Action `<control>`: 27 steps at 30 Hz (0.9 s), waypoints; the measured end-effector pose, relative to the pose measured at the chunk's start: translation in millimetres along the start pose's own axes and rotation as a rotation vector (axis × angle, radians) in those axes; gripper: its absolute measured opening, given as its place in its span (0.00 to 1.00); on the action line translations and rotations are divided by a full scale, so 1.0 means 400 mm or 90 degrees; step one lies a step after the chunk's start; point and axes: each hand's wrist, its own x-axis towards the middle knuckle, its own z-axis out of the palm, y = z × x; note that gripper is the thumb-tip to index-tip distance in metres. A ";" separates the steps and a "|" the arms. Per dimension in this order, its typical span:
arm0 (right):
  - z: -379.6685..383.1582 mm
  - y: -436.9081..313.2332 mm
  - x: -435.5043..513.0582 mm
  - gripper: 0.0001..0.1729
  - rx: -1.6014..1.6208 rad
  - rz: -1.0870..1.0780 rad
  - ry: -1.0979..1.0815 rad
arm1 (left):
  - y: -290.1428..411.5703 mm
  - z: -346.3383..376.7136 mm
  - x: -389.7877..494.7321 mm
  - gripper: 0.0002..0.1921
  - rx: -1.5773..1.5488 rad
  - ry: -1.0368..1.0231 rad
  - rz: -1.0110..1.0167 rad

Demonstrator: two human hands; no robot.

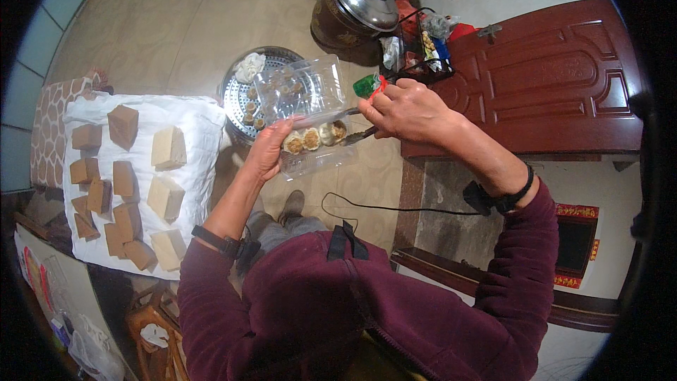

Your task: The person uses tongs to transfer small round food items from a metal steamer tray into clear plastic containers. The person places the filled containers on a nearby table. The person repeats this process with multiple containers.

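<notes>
My left hand [271, 147] grips the edge of a clear plastic clamshell box [296, 165] whose lid [317, 82] stands open. Several round, pale dumplings or buns [311, 139] with brown tops lie in a row in the box. My right hand [403, 108] is closed on tongs [359, 136], whose tips are at the bun at the right end of the row. Something green with a red tie [366, 86] is beside the right fingers. Behind the lid is a round perforated metal steamer tray [232, 96] with several small brown-topped pieces and a crumpled white cloth [249, 67].
Brown and cream blocks [169, 147] lie on a white cloth [203, 116] at left. A large lidded pot [338, 18] stands beyond, near a black rack [449, 70] of bags. A red-brown door [550, 74] is at right. A wooden stool [153, 323] is at lower left; a black cable [391, 207] hangs near my body.
</notes>
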 end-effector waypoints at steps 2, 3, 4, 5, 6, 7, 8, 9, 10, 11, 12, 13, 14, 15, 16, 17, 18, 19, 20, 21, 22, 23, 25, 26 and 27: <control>0.007 -0.003 0.010 0.15 -0.011 -0.008 0.019 | -0.002 -0.005 0.002 0.19 0.002 -0.002 -0.002; 0.008 -0.004 0.012 0.13 -0.013 -0.008 0.021 | -0.002 -0.009 0.002 0.18 0.001 -0.003 -0.002; 0.009 -0.005 0.015 0.12 -0.008 -0.007 0.027 | -0.002 -0.013 0.003 0.18 -0.008 -0.008 0.000; 0.010 -0.005 0.019 0.10 0.003 -0.006 0.039 | -0.003 -0.016 0.005 0.18 -0.002 0.006 -0.002; 0.010 -0.006 0.023 0.10 0.001 0.003 0.033 | -0.004 -0.018 0.007 0.18 -0.005 0.015 -0.001; 0.008 -0.008 0.025 0.10 0.004 0.012 0.032 | -0.006 -0.020 0.008 0.18 -0.007 0.024 -0.001; 0.006 -0.010 0.027 0.09 0.008 0.022 0.031 | -0.006 -0.022 0.009 0.18 -0.009 0.030 -0.001; 0.004 -0.012 0.027 0.09 -0.002 0.032 0.028 | -0.007 -0.024 0.010 0.17 -0.011 0.036 -0.001; 0.001 -0.013 0.027 0.08 -0.011 0.042 0.024 | -0.008 -0.026 0.011 0.17 -0.014 0.041 -0.002; -0.002 -0.014 0.027 0.08 -0.020 0.051 0.023 | -0.009 -0.027 0.011 0.17 -0.012 0.045 0.000; -0.003 -0.016 0.029 0.08 -0.030 0.053 0.026 | -0.009 -0.028 0.012 0.17 -0.010 0.049 0.002; -0.004 -0.018 0.032 0.07 -0.039 0.055 0.031 | -0.011 -0.029 0.012 0.17 -0.015 0.049 0.007; -0.004 -0.019 0.034 0.07 -0.049 0.057 0.036 | -0.012 -0.029 0.013 0.17 -0.014 0.064 0.008; -0.004 -0.024 0.038 0.07 -0.074 0.056 0.038 | -0.015 -0.029 0.014 0.17 -0.020 0.075 0.012; -0.001 -0.034 0.043 0.07 -0.099 0.056 0.039 | -0.017 -0.028 0.015 0.17 -0.025 0.086 0.017; 0.002 -0.043 0.049 0.07 -0.115 0.056 0.048 | -0.020 -0.028 0.017 0.17 -0.031 0.096 0.017; 0.007 -0.051 0.058 0.07 -0.142 0.058 0.037 | -0.022 -0.027 0.020 0.17 -0.036 0.106 0.018; 0.014 -0.060 0.069 0.06 -0.160 0.061 0.034 | -0.024 -0.026 0.023 0.17 -0.048 0.108 0.022; 0.021 -0.069 0.079 0.06 -0.177 0.065 0.030 | -0.026 -0.025 0.027 0.17 -0.047 0.128 0.020; 0.026 -0.079 0.085 0.07 -0.182 0.064 -0.003 | -0.028 -0.024 0.030 0.18 -0.052 0.141 0.020; 0.032 -0.090 0.091 0.07 -0.186 0.063 -0.036 | -0.030 -0.023 0.033 0.18 -0.061 0.154 0.018; 0.038 -0.097 0.097 0.07 -0.191 0.061 -0.059 | -0.032 -0.022 0.036 0.18 -0.053 0.160 0.020; 0.051 -0.111 0.111 0.07 -0.213 0.053 -0.050 | -0.038 -0.024 0.038 0.19 -0.048 0.169 0.022; 0.059 -0.117 0.119 0.07 -0.210 0.061 -0.053 | -0.039 -0.027 0.037 0.19 -0.039 0.176 0.018; 0.066 -0.123 0.127 0.07 -0.205 0.068 -0.062 | -0.042 -0.031 0.035 0.19 -0.036 0.178 0.016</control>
